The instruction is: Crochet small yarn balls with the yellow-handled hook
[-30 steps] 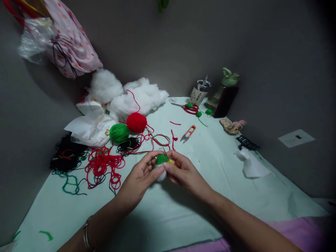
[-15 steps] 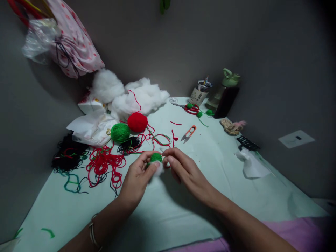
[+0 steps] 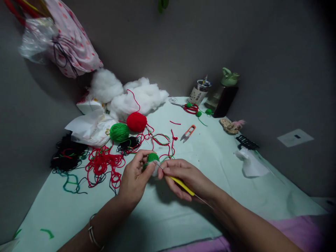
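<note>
Between the thumb and fingers of my left hand (image 3: pixel 136 176) is a small green crocheted piece (image 3: pixel 153 157), with white stuffing (image 3: pixel 155 170) showing at its lower side. My right hand (image 3: pixel 185 175) grips a crochet hook by its yellow handle (image 3: pixel 183 185). The hook's thin metal shaft points left, its tip at the edge of the crocheted piece; whether it goes into the stitches I cannot tell. Just beyond the hands lie red and green yarn strands (image 3: pixel 172 147). A red yarn ball (image 3: pixel 137 121) and a green yarn ball (image 3: pixel 119 132) sit farther back, left of centre.
Tangled red yarn (image 3: pixel 103 162) and black yarn (image 3: pixel 67 154) cover the left side. White fibre stuffing (image 3: pixel 143 96) is heaped at the back. Orange thread snips (image 3: pixel 189 133) and red-handled scissors (image 3: pixel 190 109) lie beyond my hands. Crumpled tissue (image 3: pixel 252 164) is at the right.
My right hand has turned over and come down slightly, bringing the yellow hook handle into sight. The hook's tip now meets the green piece, which my left hand keeps holding, shifted slightly left.
</note>
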Demonstrator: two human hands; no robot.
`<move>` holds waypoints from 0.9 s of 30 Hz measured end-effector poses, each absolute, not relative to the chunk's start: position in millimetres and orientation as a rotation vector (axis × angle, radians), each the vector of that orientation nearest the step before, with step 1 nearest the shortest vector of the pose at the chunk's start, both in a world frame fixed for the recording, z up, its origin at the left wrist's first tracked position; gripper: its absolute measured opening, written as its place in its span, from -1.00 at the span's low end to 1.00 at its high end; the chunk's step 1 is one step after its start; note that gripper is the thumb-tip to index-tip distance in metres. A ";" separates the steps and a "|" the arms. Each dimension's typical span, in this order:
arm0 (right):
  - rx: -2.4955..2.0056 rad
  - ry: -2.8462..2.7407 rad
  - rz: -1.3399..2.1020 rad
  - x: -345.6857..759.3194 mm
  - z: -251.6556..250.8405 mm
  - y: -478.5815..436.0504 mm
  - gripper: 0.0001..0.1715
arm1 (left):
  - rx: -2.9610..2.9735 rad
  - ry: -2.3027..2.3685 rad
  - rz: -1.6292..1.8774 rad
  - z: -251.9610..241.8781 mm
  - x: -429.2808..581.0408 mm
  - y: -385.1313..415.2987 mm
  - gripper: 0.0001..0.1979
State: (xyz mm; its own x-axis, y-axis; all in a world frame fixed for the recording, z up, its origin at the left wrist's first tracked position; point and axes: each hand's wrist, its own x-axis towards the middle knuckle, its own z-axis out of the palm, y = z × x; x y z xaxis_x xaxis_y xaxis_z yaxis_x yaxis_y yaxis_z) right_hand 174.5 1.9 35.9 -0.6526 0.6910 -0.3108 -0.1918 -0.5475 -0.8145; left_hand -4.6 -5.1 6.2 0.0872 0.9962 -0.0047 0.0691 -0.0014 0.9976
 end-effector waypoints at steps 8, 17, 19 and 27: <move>-0.761 -0.868 2.287 176.6 31.6 5.8 -0.82 | 1.481 1.309 1.152 0.2 -4.3 -6.4 -0.82; -0.908 -1.124 2.036 173.2 40.9 -7.6 -0.77 | 1.569 1.304 1.012 12.8 -1.2 -5.0 -0.82; -1.004 -1.347 1.855 171.7 42.0 -12.1 -0.74 | 1.501 1.255 0.993 15.1 -0.8 -5.3 -0.84; -0.870 -2.301 0.811 174.3 40.8 -18.1 -0.81 | 1.359 1.082 0.955 18.3 -8.1 -5.6 -0.90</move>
